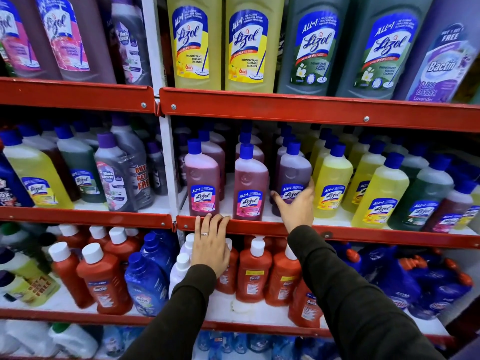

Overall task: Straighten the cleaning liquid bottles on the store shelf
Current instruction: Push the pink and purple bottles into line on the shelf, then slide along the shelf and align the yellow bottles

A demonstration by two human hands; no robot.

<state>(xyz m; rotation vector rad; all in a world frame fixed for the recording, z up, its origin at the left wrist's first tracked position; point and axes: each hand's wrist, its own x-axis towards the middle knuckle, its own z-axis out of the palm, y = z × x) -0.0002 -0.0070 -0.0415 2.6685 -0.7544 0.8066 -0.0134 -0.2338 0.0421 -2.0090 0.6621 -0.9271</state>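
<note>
On the middle shelf (259, 227) stand rows of blue-capped Lizol bottles. My right hand (296, 203) wraps the lower part of a purple Lizol bottle (293, 172), thumb on its left, fingers on its right side. Left of it stand two pink Lizol bottles (250, 183) (202, 183), upright at the shelf's front. My left hand (211, 242), with a ring, lies flat with fingertips on the red shelf lip between the two pink bottles and holds nothing. Yellow Lizol bottles (332, 183) stand just right of the purple one.
Large Lizol bottles (194, 42) fill the top shelf. Red Bactin bottles (254, 271) and blue bottles (148, 276) crowd the shelf below my hands. A white upright post (168, 162) divides the shelf bays. Green and yellow bottles lean at the far right.
</note>
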